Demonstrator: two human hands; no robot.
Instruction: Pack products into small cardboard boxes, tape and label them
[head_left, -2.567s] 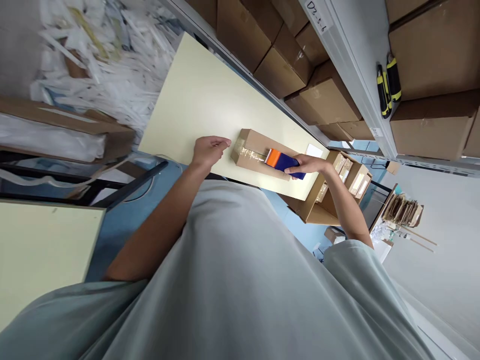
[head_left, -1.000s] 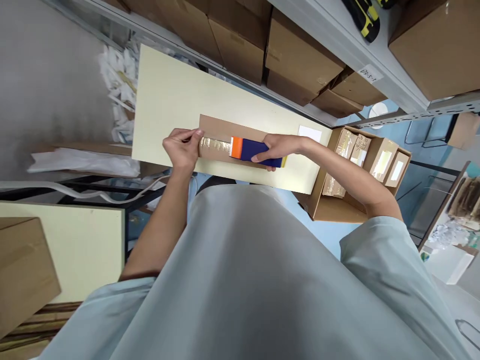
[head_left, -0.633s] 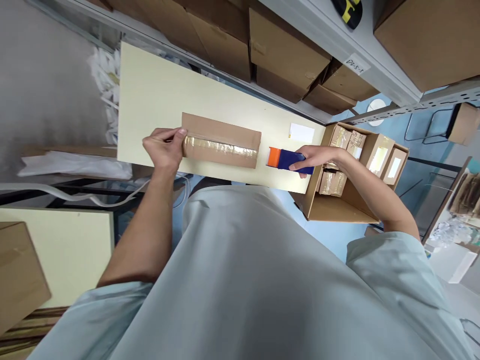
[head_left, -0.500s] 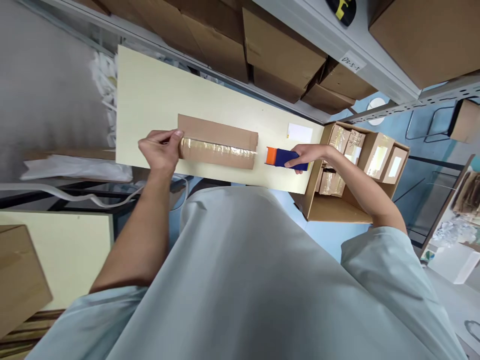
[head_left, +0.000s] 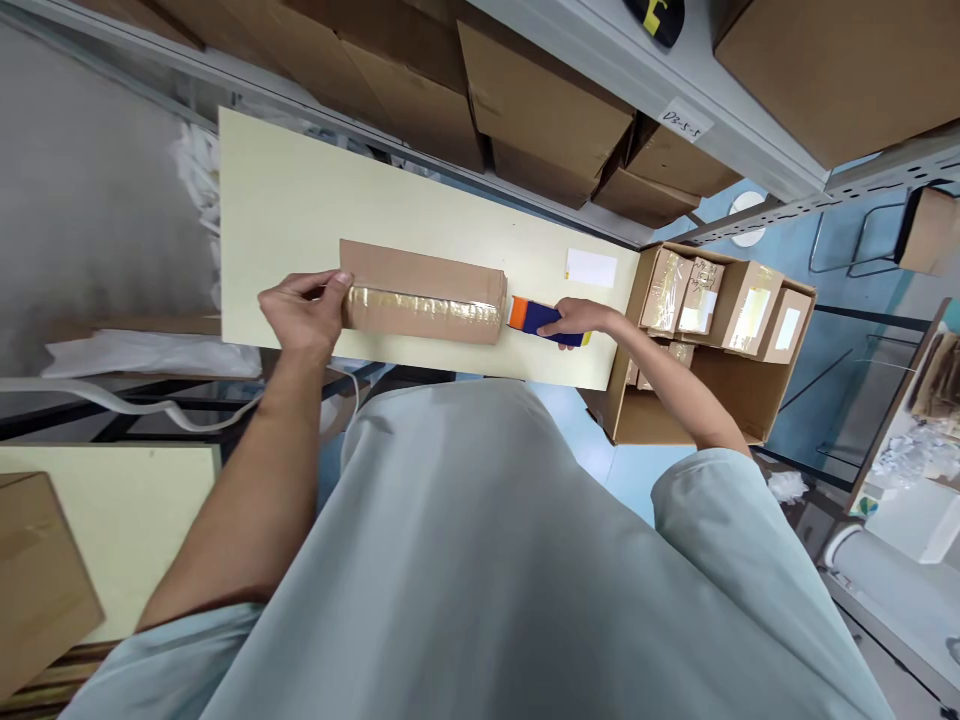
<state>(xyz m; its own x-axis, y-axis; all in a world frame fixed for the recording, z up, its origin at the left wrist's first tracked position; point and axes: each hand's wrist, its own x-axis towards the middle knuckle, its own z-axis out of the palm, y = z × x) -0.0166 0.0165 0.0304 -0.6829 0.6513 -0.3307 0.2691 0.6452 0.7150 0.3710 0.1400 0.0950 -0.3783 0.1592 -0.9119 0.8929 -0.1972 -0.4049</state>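
Observation:
On the cream tabletop (head_left: 277, 220) lies a long brown cardboard box (head_left: 427, 265), with shiny clear tape (head_left: 420, 303) running lengthwise along its seam. My left hand (head_left: 304, 310) pinches the box's left end between thumb and fingers. In my right hand (head_left: 577, 318) is a navy-blue, block-shaped object (head_left: 536, 316) with an orange front end and a bit of yellow at the back. Its orange end points at the right end of the box, very close to it; whether they touch I cannot tell. My fingers cover part of the object.
A white label (head_left: 591, 268) lies on the table beyond my right hand. Right of the table, an open carton (head_left: 619, 405) holds several taped small boxes. A shelf (head_left: 540, 195) with large cartons borders the far side. A white cable (head_left: 135, 407) hangs at left.
My right hand has moved left with the blue-and-orange object, closing the gap to the box's right end. My left hand keeps its pinch on the box. The whole view has shifted slightly.

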